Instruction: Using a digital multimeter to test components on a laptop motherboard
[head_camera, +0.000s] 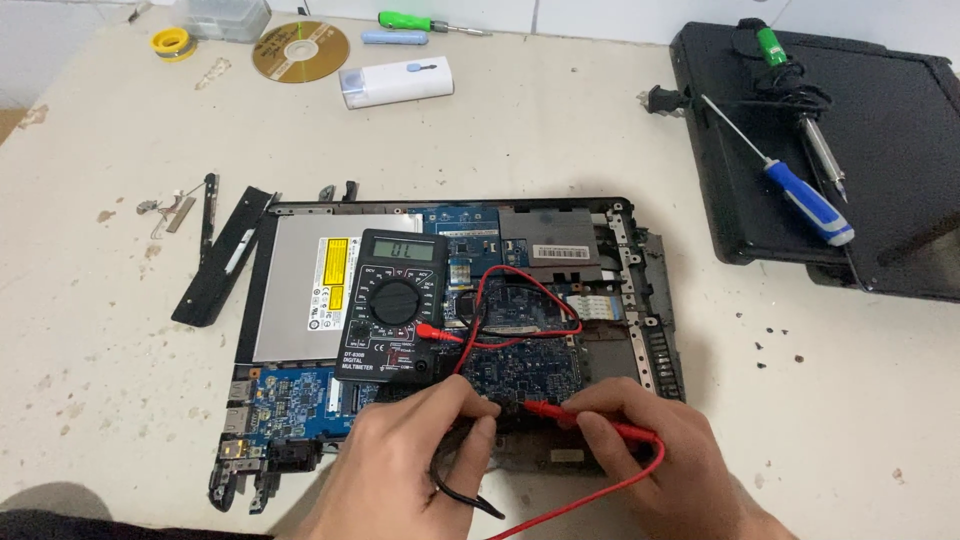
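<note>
both hands are down on the board. left hand (415, 455) is pinched shut around the black probe (470, 425), its tip hidden under my fingers, black lead (462, 495) looping out below the palm. right hand (640, 455) is closed on the red probe (590, 418), held low and nearly flat, tip pointing left toward the other hand. the two tips sit close together on the lower edge of the blue motherboard (520, 365); i can't tell from here which pads they touch.

multimeter (395, 305) lies on the open laptop chassis (655, 330), overlapping the silver optical drive (300, 290) and the board. both leads are plugged in, red lead (530, 290) arcs over the board and back round under my right wrist. the display is lit, dial turned away from straight up.

as far as done goes: the laptop is opened up with board and drive exposed, black trim strip (215, 260) and small metal brackets (165, 208) set off to the left, loose screws (775, 340) scattered to the right. meter is set up and probing is under way. i'd judge this mid-diagnosis: nothing looks unsoldered or swapped, and the soldering iron (815, 130) and blue screwdriver (805, 200) lie unused on the black lid panel (900, 150) far right. green screwdriver (430, 23), disc (300, 50) and white case (395, 82) sit along the back of the table (100, 380).
</note>
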